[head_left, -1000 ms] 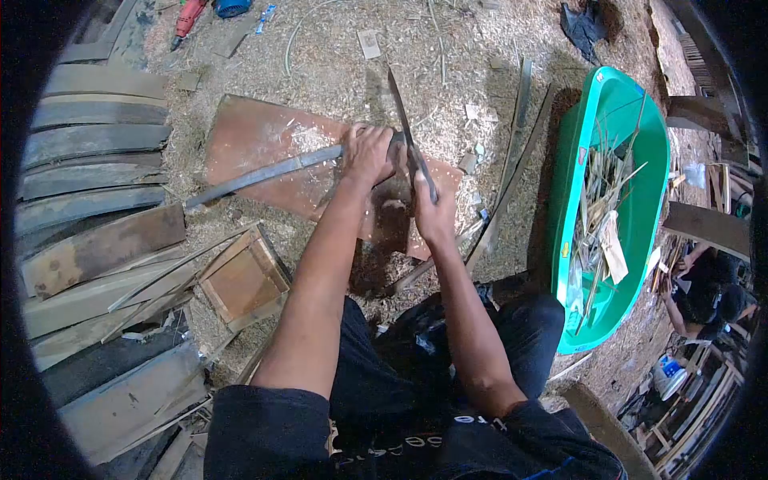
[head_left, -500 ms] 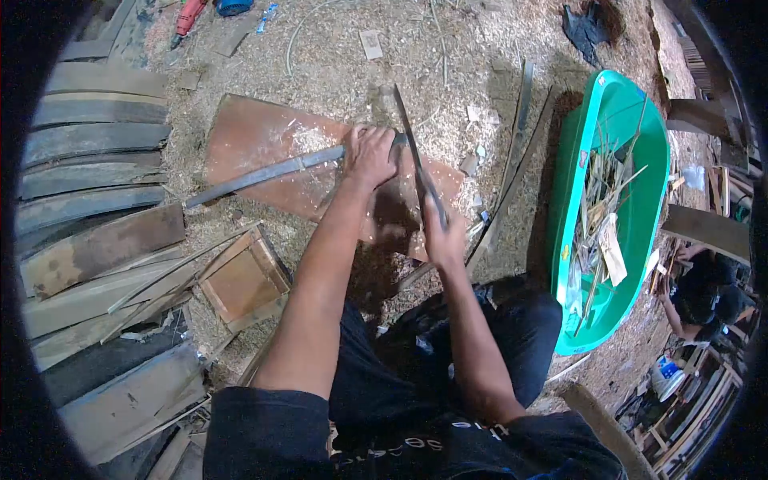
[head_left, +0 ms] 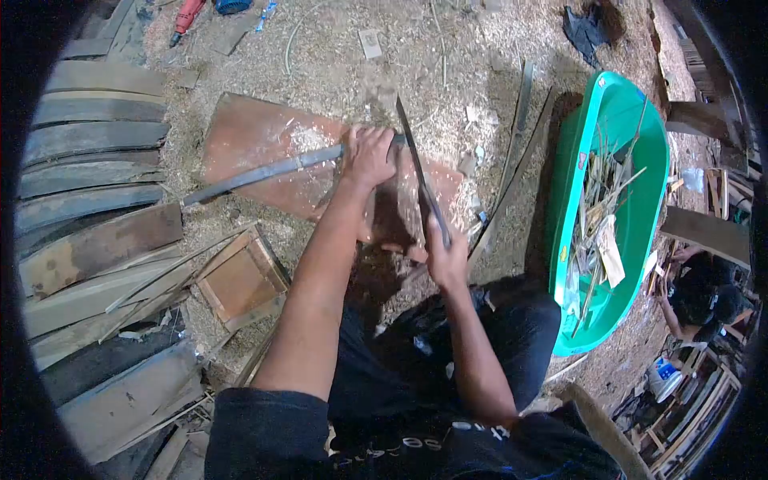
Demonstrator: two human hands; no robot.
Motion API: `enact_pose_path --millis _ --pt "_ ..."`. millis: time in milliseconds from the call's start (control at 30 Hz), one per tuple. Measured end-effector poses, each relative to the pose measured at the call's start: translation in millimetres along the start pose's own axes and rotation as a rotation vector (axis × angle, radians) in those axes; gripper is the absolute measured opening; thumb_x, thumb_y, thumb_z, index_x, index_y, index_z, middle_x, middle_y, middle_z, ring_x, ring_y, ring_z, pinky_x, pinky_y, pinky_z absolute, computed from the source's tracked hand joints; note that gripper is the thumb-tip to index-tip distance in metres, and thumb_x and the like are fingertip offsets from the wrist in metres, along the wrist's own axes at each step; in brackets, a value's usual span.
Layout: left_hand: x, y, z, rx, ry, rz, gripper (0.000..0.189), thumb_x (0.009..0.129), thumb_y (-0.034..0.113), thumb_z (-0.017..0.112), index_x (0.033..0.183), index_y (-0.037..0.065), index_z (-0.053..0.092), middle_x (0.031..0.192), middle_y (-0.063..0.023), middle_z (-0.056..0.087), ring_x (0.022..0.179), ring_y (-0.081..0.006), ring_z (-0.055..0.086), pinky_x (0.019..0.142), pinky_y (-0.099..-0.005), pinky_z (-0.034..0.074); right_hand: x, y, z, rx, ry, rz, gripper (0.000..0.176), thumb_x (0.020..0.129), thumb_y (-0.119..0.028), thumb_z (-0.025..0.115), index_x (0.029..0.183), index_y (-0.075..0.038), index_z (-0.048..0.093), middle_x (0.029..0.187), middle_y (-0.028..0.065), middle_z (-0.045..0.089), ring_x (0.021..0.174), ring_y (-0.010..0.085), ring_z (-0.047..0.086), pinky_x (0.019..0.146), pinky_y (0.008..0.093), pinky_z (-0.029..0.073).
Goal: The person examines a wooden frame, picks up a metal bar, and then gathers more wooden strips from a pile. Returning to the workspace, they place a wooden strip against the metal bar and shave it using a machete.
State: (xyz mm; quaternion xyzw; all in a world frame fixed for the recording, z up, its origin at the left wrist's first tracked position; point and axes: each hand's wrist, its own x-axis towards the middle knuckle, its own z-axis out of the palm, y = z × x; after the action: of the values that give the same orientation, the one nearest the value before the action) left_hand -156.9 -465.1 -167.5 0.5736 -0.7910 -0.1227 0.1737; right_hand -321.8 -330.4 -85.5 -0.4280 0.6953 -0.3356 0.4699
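My left hand (head_left: 370,154) is wrapped over a long narrow grey wood strip (head_left: 276,169) near its right end. The strip lies across a reddish-brown board (head_left: 240,136) dusted with shavings on the ground. My right hand (head_left: 447,258) grips the lower end of a long dark blade (head_left: 418,164), perhaps a saw or machete. The blade slants up and to the left, and its middle passes close by the strip's right end. The handle is hidden in my fist.
A green tub (head_left: 588,160) with wood scraps stands at the right. Curved planks (head_left: 96,132) line the left side, near a small wooden frame (head_left: 240,276). A red power tool (head_left: 188,18) lies at top left. Another person (head_left: 704,296) is at far right.
My right hand and the blade have moved slightly down toward my body. My left hand and the strip have stayed nearly still.
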Motion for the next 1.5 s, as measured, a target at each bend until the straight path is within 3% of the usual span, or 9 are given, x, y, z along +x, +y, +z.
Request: enact_pose_path --millis 100,233,267,867,1033,1167,1200,1333,1500 --pt "4.4 1.9 -1.7 -0.022 0.016 -0.002 0.027 0.08 0.021 0.061 0.102 0.006 0.062 0.102 -0.0128 0.066 0.105 -0.0279 0.06 0.106 -0.0455 0.029 17.2 -11.9 5.8 -0.083 0.034 0.072 0.043 0.097 -0.037 0.054 0.077 0.001 0.059 0.059 0.0061 0.049 0.056 0.0157 0.048 0.053 0.0361 0.039" --pt "6.9 -2.2 -1.6 0.004 0.011 0.015 0.027 0.081 0.024 0.061 0.101 0.006 0.062 0.102 -0.0123 0.066 0.106 -0.0278 0.06 0.104 -0.0453 0.03 20.7 -1.7 14.8 -0.04 0.097 -0.122 0.039 0.096 -0.033 0.056 0.08 0.002 0.062 0.06 0.0059 0.049 0.056 0.0145 0.049 0.053 0.0356 0.041" --pt "2.7 1.5 -1.8 0.0 0.013 0.011 0.027 0.082 0.025 0.062 0.101 0.006 0.062 0.102 -0.0119 0.066 0.106 -0.0276 0.06 0.104 -0.0453 0.03 -4.1 -7.2 -0.7 0.046 -0.02 0.103 0.036 0.096 -0.03 0.056 0.087 0.003 0.066 0.061 0.0051 0.052 0.059 0.013 0.052 0.055 0.0345 0.043" --pt "4.4 1.7 -0.1 0.013 -0.013 0.001 0.028 0.083 0.027 0.061 0.104 0.009 0.062 0.106 -0.0103 0.066 0.109 -0.0255 0.059 0.105 -0.0451 0.029 -15.7 -7.1 -6.0 0.119 -0.03 0.042 0.029 0.099 -0.023 0.053 0.101 0.002 0.068 0.065 0.0019 0.057 0.056 0.0064 0.053 0.052 0.0253 0.044" --pt "6.0 -2.3 3.9 -0.028 0.029 -0.001 0.027 0.087 0.028 0.057 0.106 0.008 0.061 0.108 -0.0115 0.065 0.111 -0.026 0.058 0.105 -0.0465 0.027 56.5 17.5 18.4 -0.064 0.08 -0.021 0.038 0.098 -0.035 0.055 0.099 0.001 0.069 0.065 0.0015 0.057 0.055 0.0081 0.053 0.052 0.0266 0.045" --pt "2.6 -6.3 11.4 0.026 0.077 0.013 0.028 0.089 0.03 0.055 0.106 0.008 0.06 0.11 -0.0136 0.064 0.115 -0.0262 0.057 0.107 -0.0469 0.026 -19.7 -5.4 -6.4 0.102 -0.013 0.008 0.042 0.097 -0.036 0.055 0.093 0.003 0.069 0.065 0.0045 0.059 0.058 0.011 0.053 0.053 0.0325 0.045" --pt "7.2 -2.1 -1.6 0.027 -0.109 -0.034 0.031 0.088 0.031 0.056 0.11 0.009 0.06 0.112 -0.0123 0.064 0.115 -0.0255 0.057 0.107 -0.047 0.026 -17.6 -4.7 -2.9 0.114 0.005 -0.014 0.042 0.097 -0.037 0.054 0.094 0.003 0.069 0.065 0.003 0.057 0.059 0.0102 0.051 0.053 0.032 0.043" --pt "7.8 -4.4 8.4 -0.007 0.03 -0.018 0.03 0.084 0.029 0.062 0.105 0.007 0.065 0.105 -0.0123 0.066 0.107 -0.0278 0.06 0.104 -0.045 0.031 46.7 -11.3 15.3 -0.095 0.008 0.045 0.05 0.098 -0.043 0.051 0.11 0.002 0.068 0.063 -0.0045 0.047 0.059 0.0077 0.043 0.053 0.0288 0.035" --pt "10.9 -6.2 2.1 0.016 0.039 -0.021 0.03 0.084 0.026 0.059 0.109 0.009 0.061 0.11 -0.0093 0.065 0.114 -0.0244 0.057 0.108 -0.0473 0.025 -12.9 -6.5 -6.7 0.148 -0.033 0.049 0.037 0.098 -0.031 0.054 0.094 0.004 0.066 0.066 0.0008 0.056 0.061 0.0124 0.051 0.055 0.0321 0.042"
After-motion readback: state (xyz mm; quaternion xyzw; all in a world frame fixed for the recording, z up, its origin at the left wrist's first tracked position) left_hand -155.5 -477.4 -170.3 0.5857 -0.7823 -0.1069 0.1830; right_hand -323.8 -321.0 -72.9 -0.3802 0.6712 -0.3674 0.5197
